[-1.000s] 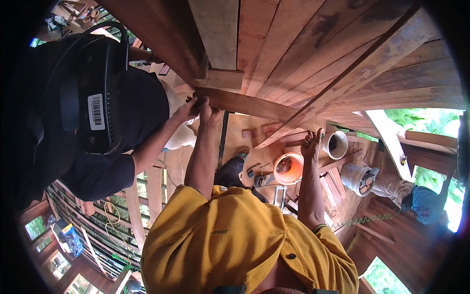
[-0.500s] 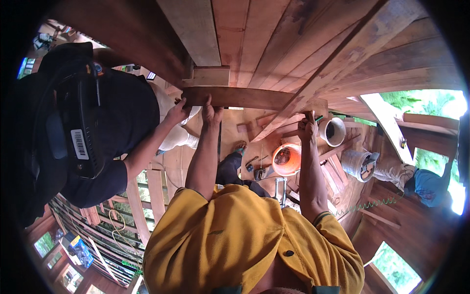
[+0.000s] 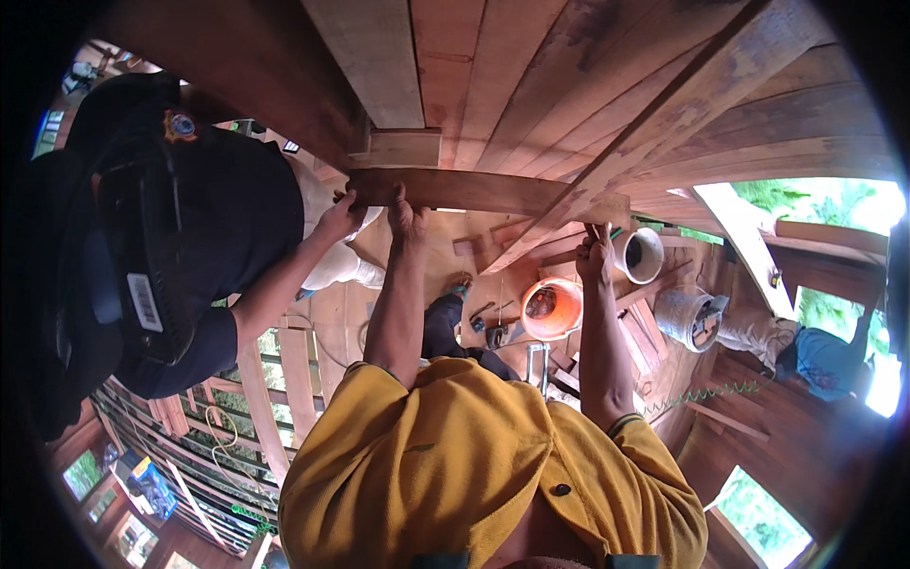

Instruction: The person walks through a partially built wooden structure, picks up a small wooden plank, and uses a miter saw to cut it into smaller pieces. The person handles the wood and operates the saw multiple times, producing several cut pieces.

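Note:
A long brown wooden board (image 3: 464, 188) spans sideways below the plank wall, its right part passing behind a slanting beam. Near its left end, my left hand (image 3: 409, 218) is closed on the lower edge, one finger lying up over the face. My right hand (image 3: 594, 254) is closed at the lower edge by the board's right end; its fingertips are partly hidden. A slim green stick (image 3: 616, 232), too small to name surely, juts out beside those fingers. Left of my left hand, a co-worker's hand (image 3: 339, 216) grips the board's left end.
The slanting beam (image 3: 654, 119) crosses in front of the plank wall (image 3: 512, 76). Below stand an orange bucket (image 3: 552, 309), a white bucket (image 3: 641, 256) and another pail (image 3: 684, 318), among loose boards. A person in blue (image 3: 829, 362) is at far right. Slatted open flooring (image 3: 256, 408) lies left.
The board and both my hands stay almost in place. The co-worker's head and body have shifted slightly, and the whole view has moved a little.

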`<state>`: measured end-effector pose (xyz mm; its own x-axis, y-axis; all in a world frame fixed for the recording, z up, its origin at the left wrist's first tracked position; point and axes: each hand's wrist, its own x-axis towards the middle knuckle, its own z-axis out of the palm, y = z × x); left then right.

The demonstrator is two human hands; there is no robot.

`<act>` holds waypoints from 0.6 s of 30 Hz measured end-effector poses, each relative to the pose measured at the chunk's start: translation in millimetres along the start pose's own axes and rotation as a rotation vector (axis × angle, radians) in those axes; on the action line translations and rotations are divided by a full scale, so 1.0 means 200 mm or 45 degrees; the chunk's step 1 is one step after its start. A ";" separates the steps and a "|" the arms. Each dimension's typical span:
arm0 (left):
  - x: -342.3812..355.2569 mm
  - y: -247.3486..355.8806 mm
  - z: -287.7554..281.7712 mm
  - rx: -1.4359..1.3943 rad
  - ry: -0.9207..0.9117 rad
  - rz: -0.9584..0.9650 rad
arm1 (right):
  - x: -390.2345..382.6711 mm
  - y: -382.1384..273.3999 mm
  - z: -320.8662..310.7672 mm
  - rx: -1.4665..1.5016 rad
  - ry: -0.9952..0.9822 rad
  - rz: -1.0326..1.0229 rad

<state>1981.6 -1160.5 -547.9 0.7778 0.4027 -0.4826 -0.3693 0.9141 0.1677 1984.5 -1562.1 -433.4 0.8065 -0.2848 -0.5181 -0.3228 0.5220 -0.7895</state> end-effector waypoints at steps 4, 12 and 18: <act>-0.05 0.01 0.03 0.117 0.187 0.013 | -0.24 0.00 -0.15 -0.594 0.266 -0.605; -0.06 0.01 0.06 0.147 0.128 0.044 | -0.78 -0.04 0.55 -0.895 -0.784 -0.634; -0.14 -0.01 0.19 0.260 0.153 0.028 | -0.37 0.28 1.03 -0.822 -0.887 -0.684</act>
<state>1979.1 -1172.8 -502.4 0.6999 0.4251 -0.5740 -0.2655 0.9009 0.3435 2007.7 -1345.4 -371.7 0.9578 0.2745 0.0852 0.1201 -0.1131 -0.9863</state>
